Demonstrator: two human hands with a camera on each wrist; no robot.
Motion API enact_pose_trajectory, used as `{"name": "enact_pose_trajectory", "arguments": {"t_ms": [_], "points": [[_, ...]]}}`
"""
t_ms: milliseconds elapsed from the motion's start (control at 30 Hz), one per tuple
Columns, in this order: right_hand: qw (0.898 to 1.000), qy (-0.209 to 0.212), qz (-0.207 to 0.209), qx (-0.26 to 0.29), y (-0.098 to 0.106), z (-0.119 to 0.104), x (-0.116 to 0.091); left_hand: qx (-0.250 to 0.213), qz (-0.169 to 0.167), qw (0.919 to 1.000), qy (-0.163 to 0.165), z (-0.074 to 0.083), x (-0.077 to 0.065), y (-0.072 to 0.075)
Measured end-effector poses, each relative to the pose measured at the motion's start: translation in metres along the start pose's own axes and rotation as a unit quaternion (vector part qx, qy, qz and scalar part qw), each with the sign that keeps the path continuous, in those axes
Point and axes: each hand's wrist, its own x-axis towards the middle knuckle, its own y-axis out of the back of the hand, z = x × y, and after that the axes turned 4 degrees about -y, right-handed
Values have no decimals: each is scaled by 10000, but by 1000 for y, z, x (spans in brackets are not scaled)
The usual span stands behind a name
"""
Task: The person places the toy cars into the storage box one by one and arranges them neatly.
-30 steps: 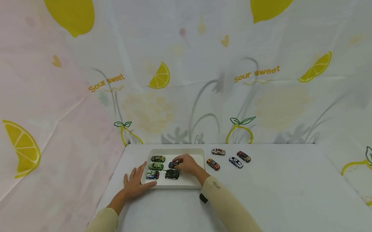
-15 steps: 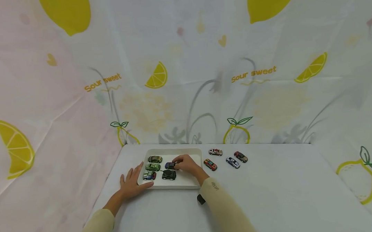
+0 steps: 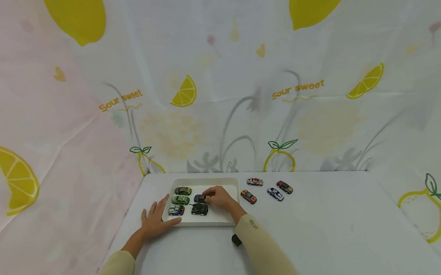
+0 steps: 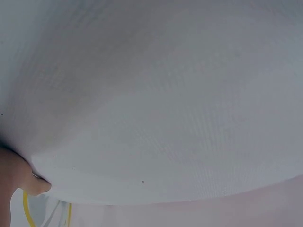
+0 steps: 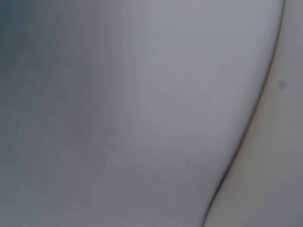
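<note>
In the head view a white tray (image 3: 224, 221) holds several toy cars. My right hand (image 3: 219, 196) is inside it, thumb and fingers pinching a dark blue toy car (image 3: 199, 198) that sits just behind a dark green toy tank (image 3: 199, 209). Left of these, a camouflage car (image 3: 183, 191), a green car (image 3: 180, 200) and a white, blue and green car (image 3: 176, 210) form a column. My left hand (image 3: 155, 220) lies with spread, straight fingers at the tray's front left corner, thumb along the front rim. Part of that hand (image 4: 19, 177) shows in the left wrist view.
Right of the tray lie a red and orange car (image 3: 248, 196), a white and red car (image 3: 254, 181), a white and blue car (image 3: 275, 193) and a dark red and black car (image 3: 284, 187). A lemon-print cloth (image 3: 212, 125) rises behind the white table (image 3: 320, 231).
The whole head view has shifted a little, so things appear slightly further left. Both hands keep their places at the tray; the right fingers stay at the blue car.
</note>
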Motion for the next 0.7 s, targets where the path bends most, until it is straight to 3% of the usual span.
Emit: {"name": "enact_pose_trajectory", "arguments": {"t_ms": [233, 700], "points": [[9995, -36, -45, 305, 1, 4, -2, -47, -44, 10000, 52, 2, 0, 0], [10000, 16, -27, 54, -3, 6, -2, -50, 103, 9999, 25, 1, -4, -2]]}}
